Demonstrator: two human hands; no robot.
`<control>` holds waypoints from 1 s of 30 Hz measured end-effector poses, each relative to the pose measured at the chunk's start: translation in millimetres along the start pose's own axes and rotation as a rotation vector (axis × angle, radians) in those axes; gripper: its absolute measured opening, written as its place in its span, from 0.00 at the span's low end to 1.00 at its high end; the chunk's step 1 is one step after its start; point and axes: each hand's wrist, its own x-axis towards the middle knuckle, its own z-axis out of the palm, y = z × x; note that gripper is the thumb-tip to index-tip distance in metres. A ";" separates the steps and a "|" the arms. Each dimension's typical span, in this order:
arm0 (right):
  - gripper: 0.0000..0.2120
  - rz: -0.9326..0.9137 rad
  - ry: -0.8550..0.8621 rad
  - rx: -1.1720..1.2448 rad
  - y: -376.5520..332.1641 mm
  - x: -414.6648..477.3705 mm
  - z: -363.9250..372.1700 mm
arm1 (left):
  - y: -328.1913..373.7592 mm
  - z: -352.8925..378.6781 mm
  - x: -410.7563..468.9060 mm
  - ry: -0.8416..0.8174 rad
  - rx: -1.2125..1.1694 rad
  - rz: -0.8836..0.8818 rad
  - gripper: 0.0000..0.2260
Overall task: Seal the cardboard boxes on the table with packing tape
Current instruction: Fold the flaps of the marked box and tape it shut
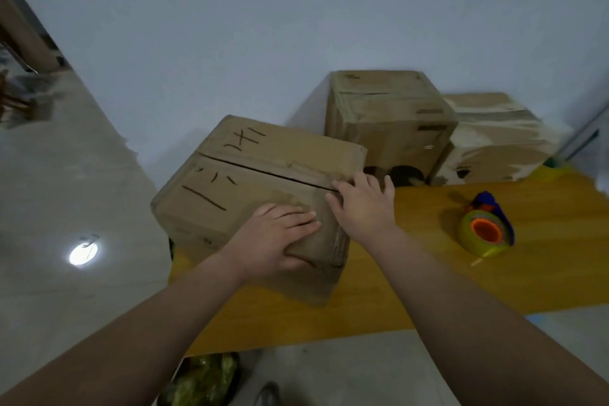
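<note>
From the head view, a brown cardboard box [250, 194] sits on the left end of the counter [428, 273]. The counter is smooth yellow wood. The box is turned at a slant, and its left corner sticks out past the counter edge. Its two top flaps are down, with a thin dark gap running between them. Black marker lines are drawn on both flaps. The cardboard looks worn and a bit rough near the corner closest to us.

The left hand [273, 237] lies flat on top of the box near that corner, fingers straight and close together, thumb down on the side. The right hand [362, 204] rests on the right edge of the box where the gap ends, fingers spread out.

A tape roll [484, 227] lies on the counter to the right, well apart from both hands. The roll is shiny yellow-green with an orange middle, in a blue holder.

Two more boxes stand at the back by the pale wall. The middle box [389, 115] is tall and brown. The far box [494, 135] has pale scuffed patches.

The floor [66, 175] is grey and shiny, with a bright light spot [83, 253].
</note>
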 end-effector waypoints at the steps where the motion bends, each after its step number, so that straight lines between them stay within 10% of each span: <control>1: 0.20 -0.006 0.002 -0.014 12.6 -4.6 -0.7 | 14.4 2.3 7.3 0.008 -0.004 -0.014 0.31; 12: 0.25 0.103 -0.283 0.169 156.6 -25.2 -13.1 | 151.2 16.9 101.5 0.092 0.085 -0.152 0.31; 30: 0.23 -0.024 -0.128 0.560 249.8 -8.0 -8.7 | 196.3 27.3 189.7 0.156 -0.004 -0.238 0.29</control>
